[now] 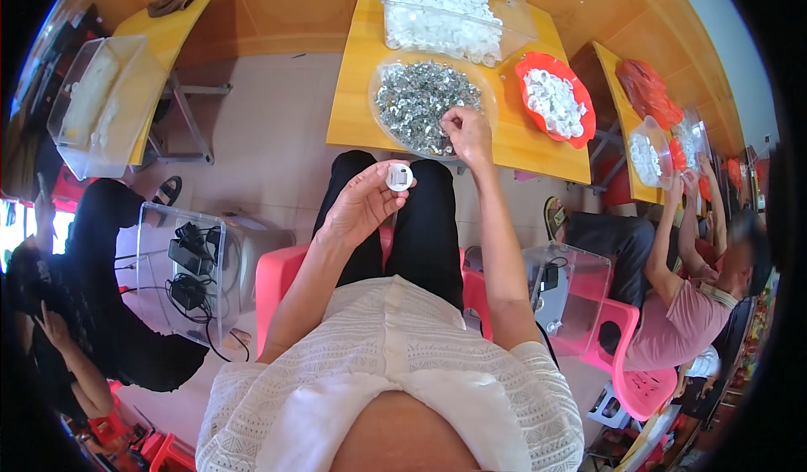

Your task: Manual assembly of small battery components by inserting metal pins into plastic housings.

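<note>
Between the thumb and fingers of my left hand (360, 205) is a small round white plastic piece (399, 169), with slots in its face, held above my lap. My right hand (469, 134) is at the right side of a clear round bowl (489, 81), its fingers pinched together over the contents. Whatever they hold, if anything, is too small to make out. The bowl is heaped with small shiny metal parts (416, 94).
Behind the bowl, a clear bin (513, 22) holds many white plastic pieces. A red scalloped dish (586, 106) with white pieces stands right on the yellow table (353, 77). People sit at both sides. Clear boxes with black adapters (192, 258) flank my pink chair (282, 283).
</note>
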`<action>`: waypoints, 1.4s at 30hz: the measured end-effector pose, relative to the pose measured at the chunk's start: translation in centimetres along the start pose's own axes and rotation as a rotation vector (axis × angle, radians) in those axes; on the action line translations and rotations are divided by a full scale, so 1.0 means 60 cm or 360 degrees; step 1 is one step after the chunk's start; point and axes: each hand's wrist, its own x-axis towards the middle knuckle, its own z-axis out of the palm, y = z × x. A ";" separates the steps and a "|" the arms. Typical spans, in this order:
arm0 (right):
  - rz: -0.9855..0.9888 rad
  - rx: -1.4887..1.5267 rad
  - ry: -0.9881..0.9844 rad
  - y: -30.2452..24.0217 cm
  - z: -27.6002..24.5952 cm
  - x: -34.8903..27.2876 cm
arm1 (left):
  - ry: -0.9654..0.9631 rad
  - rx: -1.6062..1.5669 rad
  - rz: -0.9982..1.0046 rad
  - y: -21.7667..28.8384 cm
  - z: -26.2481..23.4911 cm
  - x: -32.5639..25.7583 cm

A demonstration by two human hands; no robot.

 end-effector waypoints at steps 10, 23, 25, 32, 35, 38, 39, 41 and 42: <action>0.0336 0.0931 -0.0173 0.006 -0.025 0.001 | -0.0003 -0.0006 -0.0034 -0.011 -0.001 0.007; 0.0498 0.1529 -0.0295 -0.022 -0.037 -0.008 | 0.0159 0.0293 0.0050 0.001 0.004 0.037; 0.0536 0.1618 -0.0342 -0.035 -0.037 -0.016 | 0.0127 0.0293 0.0078 0.009 0.004 0.059; 0.0604 0.1921 -0.0482 -0.040 -0.025 -0.027 | 0.0337 0.0612 0.0087 0.024 0.014 0.129; 0.0634 0.2002 -0.0513 -0.041 -0.028 -0.026 | 0.0449 0.1091 0.0215 0.028 0.026 0.148; 0.0618 0.2074 -0.0531 -0.045 -0.029 -0.027 | 0.0394 0.1318 0.0222 0.033 0.039 0.156; 0.0631 0.2048 -0.0519 -0.049 -0.030 -0.027 | 0.0391 0.1319 0.0222 0.030 0.040 0.159; 0.0644 0.2036 -0.0508 -0.050 -0.026 -0.028 | 0.0416 0.1374 0.0225 0.024 0.040 0.165; 0.0654 0.2060 -0.0466 -0.049 -0.024 -0.030 | 0.0418 0.1380 0.0223 0.022 0.040 0.166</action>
